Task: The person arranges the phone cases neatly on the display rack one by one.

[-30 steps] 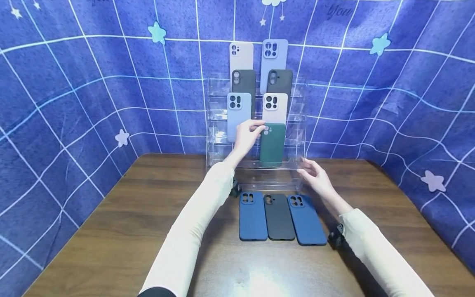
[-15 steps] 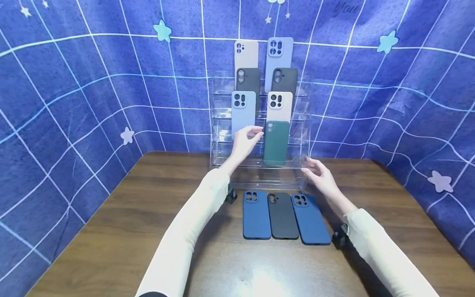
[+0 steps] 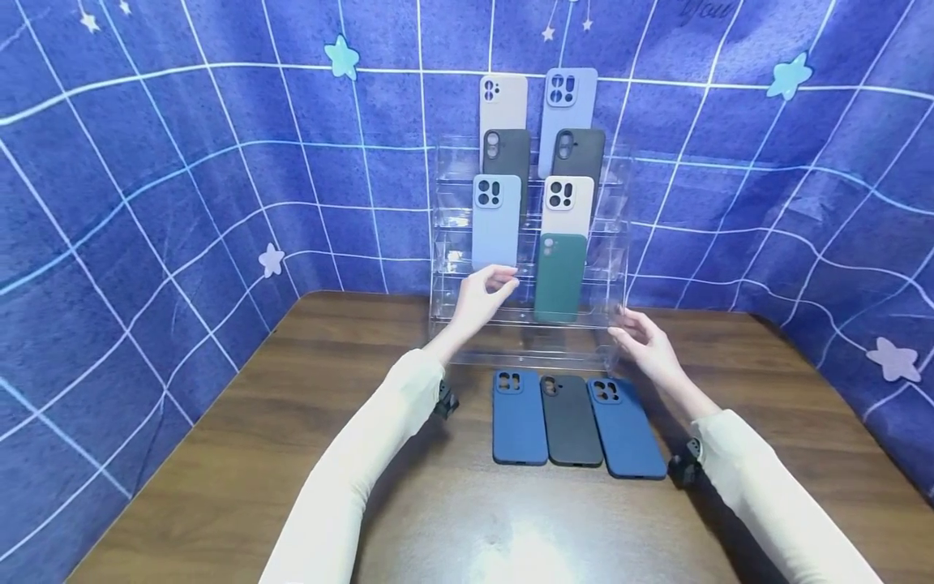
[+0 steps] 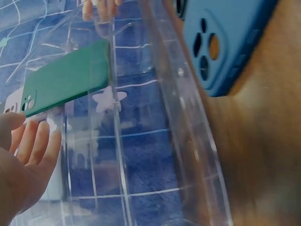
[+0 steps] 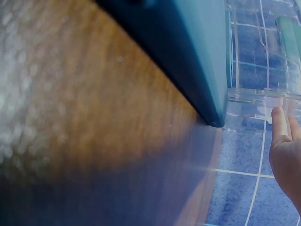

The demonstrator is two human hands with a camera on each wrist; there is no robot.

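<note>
In the head view, my left hand (image 3: 481, 304) hovers in front of the clear tiered rack (image 3: 525, 357), fingers loosely bent with nothing between them. Its fingertips are left of a green phone case (image 3: 560, 280), which stands propped on a lower tier. A light blue case (image 3: 496, 219) stands just above that hand. My right hand (image 3: 649, 345) has its fingertips at the rack's right side edge. The right wrist view shows its thumb and fingers (image 5: 278, 123) extended against the clear plastic. In the left wrist view, the green case (image 4: 68, 77) is apart from the left fingertips.
Two blue cases (image 3: 519, 422) (image 3: 631, 430) and a black case (image 3: 571, 422) lie on the wooden table (image 3: 438, 519) before the rack. Higher tiers hold white (image 3: 569, 203), black (image 3: 506, 158) and lavender-blue (image 3: 569, 113) cases. A blue patterned cloth (image 3: 365, 203) hangs behind.
My left hand has let go of the green case's upper corner and drawn away left and down. The green case stays standing in the rack. My right hand keeps its place at the rack's side.
</note>
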